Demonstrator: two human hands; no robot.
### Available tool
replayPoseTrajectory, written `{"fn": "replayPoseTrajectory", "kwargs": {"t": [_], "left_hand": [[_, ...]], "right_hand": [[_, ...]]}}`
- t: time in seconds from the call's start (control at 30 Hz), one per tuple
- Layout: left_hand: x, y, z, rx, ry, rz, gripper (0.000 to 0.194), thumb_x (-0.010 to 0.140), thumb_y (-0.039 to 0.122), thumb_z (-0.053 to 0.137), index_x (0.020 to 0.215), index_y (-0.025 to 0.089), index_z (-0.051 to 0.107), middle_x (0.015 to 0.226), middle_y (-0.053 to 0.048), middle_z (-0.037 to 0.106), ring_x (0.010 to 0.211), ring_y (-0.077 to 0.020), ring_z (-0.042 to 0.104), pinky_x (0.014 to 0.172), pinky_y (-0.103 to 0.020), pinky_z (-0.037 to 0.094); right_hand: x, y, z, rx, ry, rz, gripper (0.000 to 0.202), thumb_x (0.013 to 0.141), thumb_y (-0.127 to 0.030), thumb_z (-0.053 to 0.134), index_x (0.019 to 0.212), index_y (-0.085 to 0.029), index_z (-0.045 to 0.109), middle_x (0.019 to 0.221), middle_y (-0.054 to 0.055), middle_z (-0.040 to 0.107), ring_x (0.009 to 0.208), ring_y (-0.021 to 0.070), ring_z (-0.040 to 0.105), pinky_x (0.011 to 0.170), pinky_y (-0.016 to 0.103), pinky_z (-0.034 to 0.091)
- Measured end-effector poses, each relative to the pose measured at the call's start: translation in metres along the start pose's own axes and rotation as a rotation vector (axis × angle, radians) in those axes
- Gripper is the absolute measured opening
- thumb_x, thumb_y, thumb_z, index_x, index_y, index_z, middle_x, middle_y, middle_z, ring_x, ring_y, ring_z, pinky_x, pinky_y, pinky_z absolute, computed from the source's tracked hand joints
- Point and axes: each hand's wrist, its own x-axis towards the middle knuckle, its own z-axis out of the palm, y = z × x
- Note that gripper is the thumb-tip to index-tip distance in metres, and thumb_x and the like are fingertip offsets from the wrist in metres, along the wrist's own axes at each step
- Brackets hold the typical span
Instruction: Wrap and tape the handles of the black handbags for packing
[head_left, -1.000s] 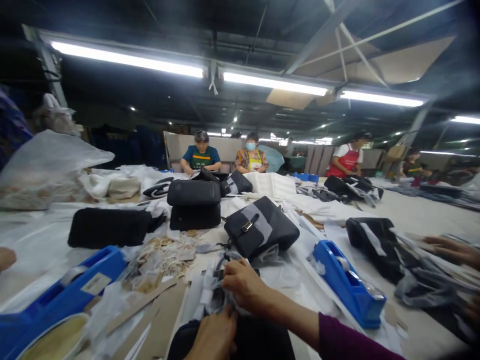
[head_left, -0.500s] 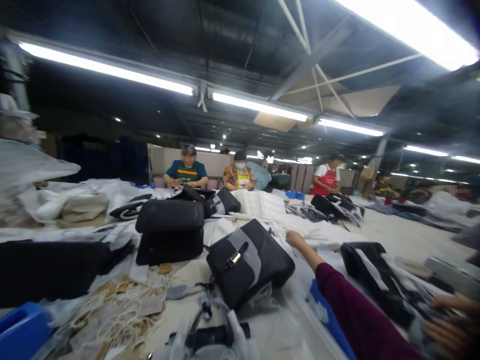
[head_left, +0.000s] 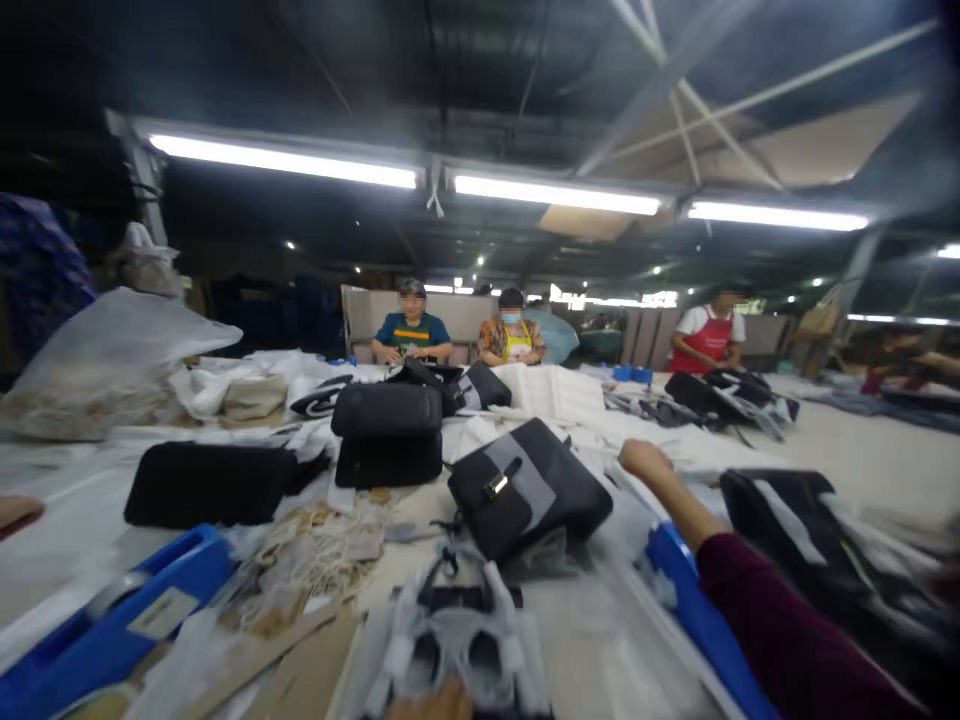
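Observation:
My right hand (head_left: 646, 462), in a purple sleeve, reaches out over the table with fingers curled at the edge of white wrapping material (head_left: 630, 490); whatever they grip is hidden. Left of it lies a black bag with a grey panel and a metal buckle (head_left: 532, 490), tilted. My left hand (head_left: 435, 700) shows only partly at the bottom edge, blurred, its fingers closed on a black bag with plastic-wrapped straps (head_left: 457, 640). Behind the buckled bag stands another black flap bag (head_left: 388, 435).
Blue holders stand left (head_left: 161, 600) and right (head_left: 701, 610). Tags with strings (head_left: 322, 550) lie heaped between. More black bags are at left (head_left: 210, 483) and right (head_left: 795, 520). Another person's hand (head_left: 19, 512) shows at the left edge. Several co-workers sit or stand across the table.
The view has swung left, so things shift rightward. My left hand has come into view at the bottom on the wrapped bag. A co-worker's hands at right have mostly left view.

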Motion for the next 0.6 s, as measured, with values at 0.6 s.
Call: {"fn": "replayPoseTrajectory", "kwargs": {"t": [0.6], "left_hand": [[-0.06,0.023,-0.021,0.145,-0.437,-0.023,0.027,0.075,0.015,0.058,0.099,0.019,0.048,0.104,-0.008,0.06,0.096,-0.0239,0.057,0.085,-0.034,0.043]], "right_hand": [[-0.243,0.148,0.024,0.488,-0.149,-0.178,0.03,0.08,-0.041,0.054,0.097,-0.025,0.073,0.097,0.005,0.071,0.091,0.0265,0.064,0.085,0.039,0.046]]}}
